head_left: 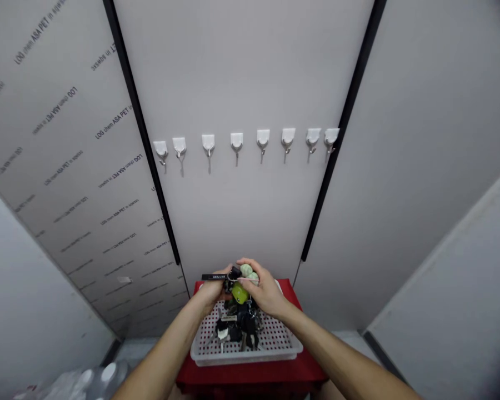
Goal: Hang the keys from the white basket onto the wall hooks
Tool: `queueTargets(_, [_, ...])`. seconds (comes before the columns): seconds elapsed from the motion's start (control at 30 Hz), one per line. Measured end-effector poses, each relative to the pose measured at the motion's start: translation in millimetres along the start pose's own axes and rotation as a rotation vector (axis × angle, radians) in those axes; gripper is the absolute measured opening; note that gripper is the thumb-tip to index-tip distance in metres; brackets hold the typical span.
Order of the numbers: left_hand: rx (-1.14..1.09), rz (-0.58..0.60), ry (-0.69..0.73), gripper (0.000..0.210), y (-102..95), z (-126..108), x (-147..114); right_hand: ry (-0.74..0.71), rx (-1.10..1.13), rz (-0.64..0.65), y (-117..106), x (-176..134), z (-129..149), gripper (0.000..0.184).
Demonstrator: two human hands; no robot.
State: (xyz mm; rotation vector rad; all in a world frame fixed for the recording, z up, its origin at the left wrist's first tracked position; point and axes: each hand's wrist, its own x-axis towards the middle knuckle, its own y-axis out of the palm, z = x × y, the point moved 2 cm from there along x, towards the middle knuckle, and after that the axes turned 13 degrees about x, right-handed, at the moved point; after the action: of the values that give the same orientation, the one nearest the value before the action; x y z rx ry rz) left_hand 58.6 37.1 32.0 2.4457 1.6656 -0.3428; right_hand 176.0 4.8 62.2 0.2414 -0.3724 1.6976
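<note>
Both hands are close together above the far side of a white perforated basket (250,358). My left hand (211,290) is closed on a bunch of keys with a black lettered strap (214,277), which points out to the left. My right hand (270,290) is closed around a key ring charm with pale green round balls (249,271). A bright green charm (239,294) hangs between the two hands; which bunch it belongs to I cannot tell. Below them in the basket lie several keys and black fobs (246,325), partly overlapping, with a small white tag (223,334).
The basket stands on a red-covered stand (250,373) against a grey wall panel. Across that panel runs a row of several white hooks (236,140). Black strips (335,150) edge the panel. At the lower left are bottles with white caps (108,373).
</note>
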Motion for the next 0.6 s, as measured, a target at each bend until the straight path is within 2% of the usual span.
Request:
queueTargets(0.17, [-0.121,-0.094,0.103,0.038,-4.7,-8,3,-0.055,-0.118,0.116,-1,-5,-2,0.027])
queueTargets(0.3, [-0.027,-0.060,0.028,0.036,-4.6,-3,4,-0.082,-0.178,0.162,-1,-9,-5,0.024])
queueTargets(0.43, [-0.142,-0.024,-0.001,0.032,-4.3,6,5,-0.090,-0.224,0.200,3,-11,-6,0.026])
queueTargets(0.5, [-0.240,-0.045,0.056,0.030,-5.8,3,4,-0.100,-0.225,0.222,5,-10,-4,0.027])
queueTargets(0.6, [-0.322,-0.155,0.195,0.031,-11.9,-11,-2,-0.140,-0.175,0.278,7,-6,8,0.029])
